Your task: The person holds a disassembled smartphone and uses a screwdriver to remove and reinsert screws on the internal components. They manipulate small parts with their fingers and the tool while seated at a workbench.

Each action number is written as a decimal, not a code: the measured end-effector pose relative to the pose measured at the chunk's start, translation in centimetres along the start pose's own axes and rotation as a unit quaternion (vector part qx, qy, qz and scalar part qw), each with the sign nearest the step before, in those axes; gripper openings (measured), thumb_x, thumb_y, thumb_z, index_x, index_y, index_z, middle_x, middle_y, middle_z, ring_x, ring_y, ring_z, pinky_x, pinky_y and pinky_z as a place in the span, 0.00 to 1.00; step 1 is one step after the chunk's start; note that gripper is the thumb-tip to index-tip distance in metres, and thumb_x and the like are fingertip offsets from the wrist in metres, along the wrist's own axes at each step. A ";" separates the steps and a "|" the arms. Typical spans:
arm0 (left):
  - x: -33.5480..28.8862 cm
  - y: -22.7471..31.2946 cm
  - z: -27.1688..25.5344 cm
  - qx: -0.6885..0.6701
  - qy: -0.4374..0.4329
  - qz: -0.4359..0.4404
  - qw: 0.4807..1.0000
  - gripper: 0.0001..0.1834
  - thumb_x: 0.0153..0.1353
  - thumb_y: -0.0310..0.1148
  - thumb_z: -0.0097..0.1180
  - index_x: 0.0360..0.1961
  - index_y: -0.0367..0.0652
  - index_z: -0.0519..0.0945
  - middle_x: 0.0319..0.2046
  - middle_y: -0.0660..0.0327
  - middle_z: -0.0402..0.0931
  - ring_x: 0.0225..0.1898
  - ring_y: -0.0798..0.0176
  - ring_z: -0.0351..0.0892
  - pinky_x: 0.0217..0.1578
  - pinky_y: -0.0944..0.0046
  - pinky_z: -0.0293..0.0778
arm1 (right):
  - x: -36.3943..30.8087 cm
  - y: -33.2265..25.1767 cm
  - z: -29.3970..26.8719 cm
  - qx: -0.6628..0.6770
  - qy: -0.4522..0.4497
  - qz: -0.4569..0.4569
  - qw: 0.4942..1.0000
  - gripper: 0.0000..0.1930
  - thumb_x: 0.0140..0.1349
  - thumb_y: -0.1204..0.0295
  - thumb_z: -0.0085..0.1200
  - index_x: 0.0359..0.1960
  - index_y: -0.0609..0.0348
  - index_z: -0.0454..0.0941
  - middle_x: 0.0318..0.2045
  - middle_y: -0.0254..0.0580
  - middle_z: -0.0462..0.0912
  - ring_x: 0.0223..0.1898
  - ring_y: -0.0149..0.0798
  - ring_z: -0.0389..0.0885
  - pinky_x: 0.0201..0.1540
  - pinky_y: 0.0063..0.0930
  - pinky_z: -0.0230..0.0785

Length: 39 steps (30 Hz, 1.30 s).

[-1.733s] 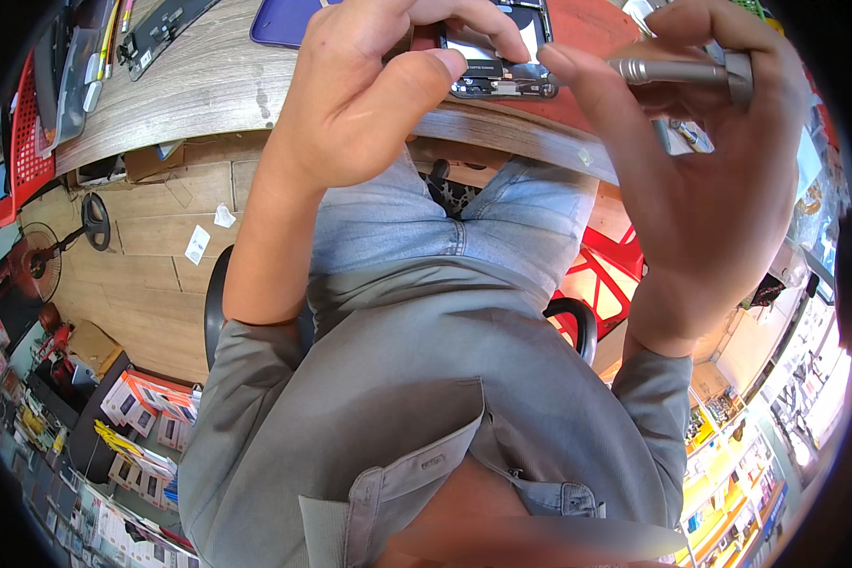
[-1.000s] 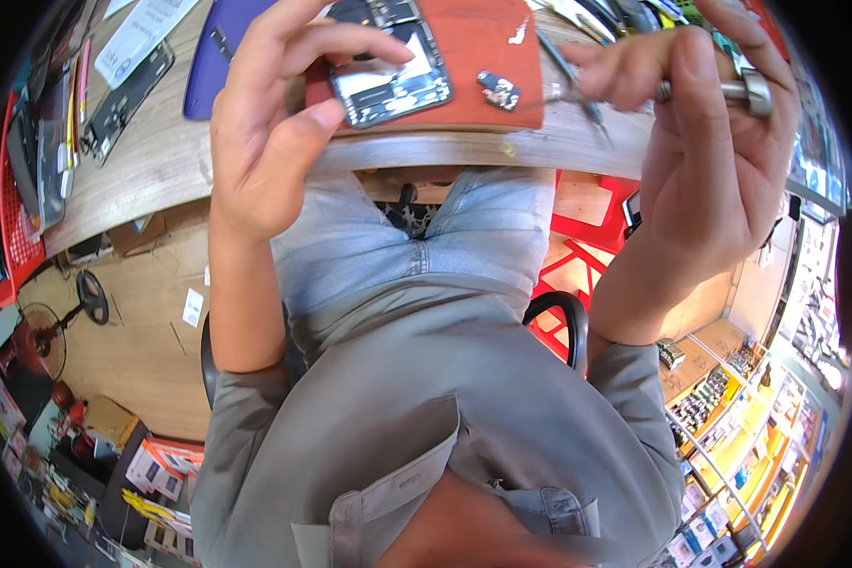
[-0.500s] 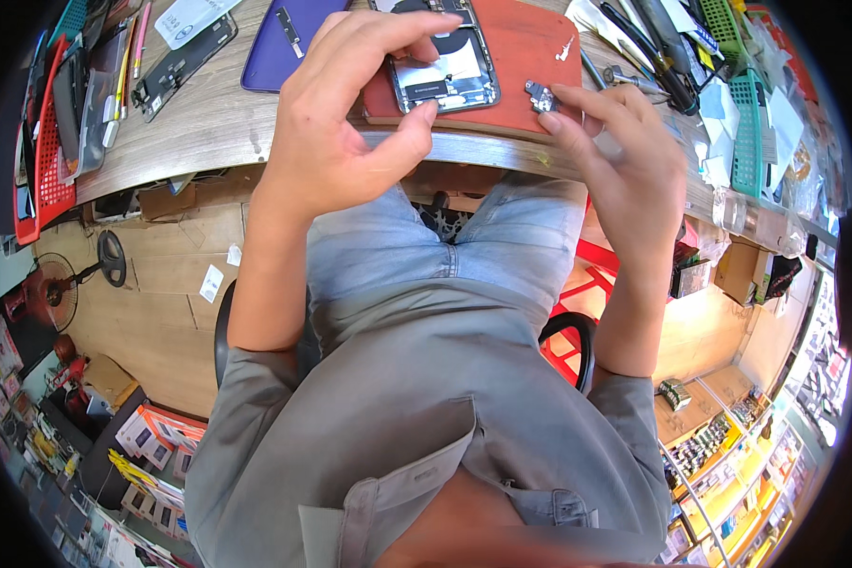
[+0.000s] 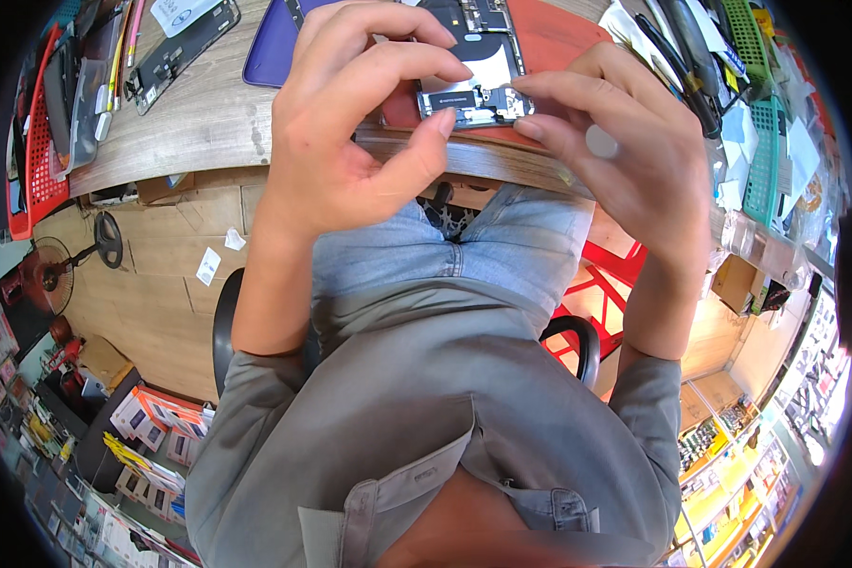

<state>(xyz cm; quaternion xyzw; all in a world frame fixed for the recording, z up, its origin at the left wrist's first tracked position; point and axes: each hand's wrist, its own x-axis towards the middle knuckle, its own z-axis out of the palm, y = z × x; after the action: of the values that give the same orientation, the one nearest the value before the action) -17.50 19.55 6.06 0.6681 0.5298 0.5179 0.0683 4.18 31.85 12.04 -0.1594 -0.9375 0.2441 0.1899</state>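
An opened smartphone (image 4: 490, 64) with its inner parts showing lies on an orange-red mat (image 4: 551, 40) at the table's front edge. My right hand (image 4: 625, 142) pinches a small silver-and-black phone part (image 4: 508, 100) between thumb and forefinger. It is held at the near right corner of the phone; whether it rests in the frame cannot be made out. My left hand (image 4: 350, 123) curves over the phone's left side with thumb and fingers apart, holding nothing. Its thumb tip is close to the phone's near left corner; contact there is unclear.
A purple panel (image 4: 267, 52) and a dark phone screen panel (image 4: 187, 59) lie to the left, near a red basket (image 4: 43, 180) of tools. Pliers-like tools and pens (image 4: 682, 66), paper scraps and a teal basket (image 4: 762, 161) crowd the right.
My right hand has carried the small part leftward from beside the phone to over its near right corner. The phone appears slightly lower and further right in view. My left hand keeps its pose.
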 end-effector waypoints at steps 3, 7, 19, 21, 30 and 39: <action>0.2 -1.0 -0.2 0.034 0.001 0.061 0.998 0.19 0.47 0.28 0.69 0.43 0.40 0.88 0.46 0.51 0.82 0.45 0.50 0.78 0.46 0.56 0.74 | 0.4 0.0 0.2 -0.007 -0.009 -0.001 1.000 0.17 0.55 0.78 0.73 0.48 0.59 0.89 0.30 0.37 0.78 0.30 0.33 0.77 0.34 0.27 0.69; 0.2 -1.6 0.0 0.024 0.009 0.072 0.997 0.18 0.46 0.28 0.69 0.42 0.41 0.88 0.46 0.51 0.82 0.44 0.51 0.77 0.45 0.57 0.74 | 0.6 0.1 0.1 0.017 -0.022 0.012 1.000 0.17 0.54 0.79 0.73 0.47 0.59 0.89 0.30 0.36 0.78 0.30 0.33 0.77 0.34 0.27 0.70; 0.9 -1.8 0.7 0.076 0.025 0.142 0.987 0.19 0.41 0.28 0.71 0.39 0.50 0.94 0.46 0.57 0.83 0.45 0.53 0.75 0.45 0.59 0.73 | 1.5 0.4 -0.3 0.132 -0.073 0.072 0.986 0.15 0.56 0.81 0.70 0.46 0.63 0.88 0.31 0.34 0.76 0.34 0.31 0.71 0.40 0.26 0.64; 1.0 -1.7 0.7 0.080 0.028 0.140 0.987 0.19 0.40 0.29 0.71 0.39 0.51 0.94 0.46 0.57 0.83 0.45 0.52 0.76 0.47 0.58 0.73 | 1.4 0.3 -0.4 0.136 -0.072 0.074 0.985 0.14 0.57 0.82 0.69 0.46 0.63 0.88 0.31 0.34 0.76 0.34 0.30 0.71 0.40 0.25 0.63; 0.0 -1.3 0.7 0.081 0.045 0.102 0.990 0.20 0.38 0.28 0.73 0.38 0.50 0.94 0.47 0.55 0.83 0.44 0.52 0.77 0.48 0.56 0.71 | 1.3 -0.2 0.2 0.160 -0.058 0.136 0.976 0.14 0.58 0.85 0.67 0.46 0.66 0.87 0.33 0.31 0.76 0.35 0.28 0.70 0.42 0.24 0.64; -0.8 -3.5 1.6 0.118 0.076 0.181 0.973 0.18 0.38 0.29 0.75 0.36 0.50 0.94 0.49 0.54 0.82 0.43 0.54 0.77 0.48 0.56 0.71 | 0.8 -1.1 0.9 0.228 -0.022 0.237 0.944 0.11 0.63 0.85 0.66 0.46 0.67 0.87 0.37 0.28 0.78 0.38 0.21 0.70 0.43 0.16 0.68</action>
<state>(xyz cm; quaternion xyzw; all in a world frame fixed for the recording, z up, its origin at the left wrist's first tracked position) -18.42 21.19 2.63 0.7149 0.4606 0.5052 -0.1465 2.84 30.92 12.10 -0.3239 -0.7962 0.4922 0.1374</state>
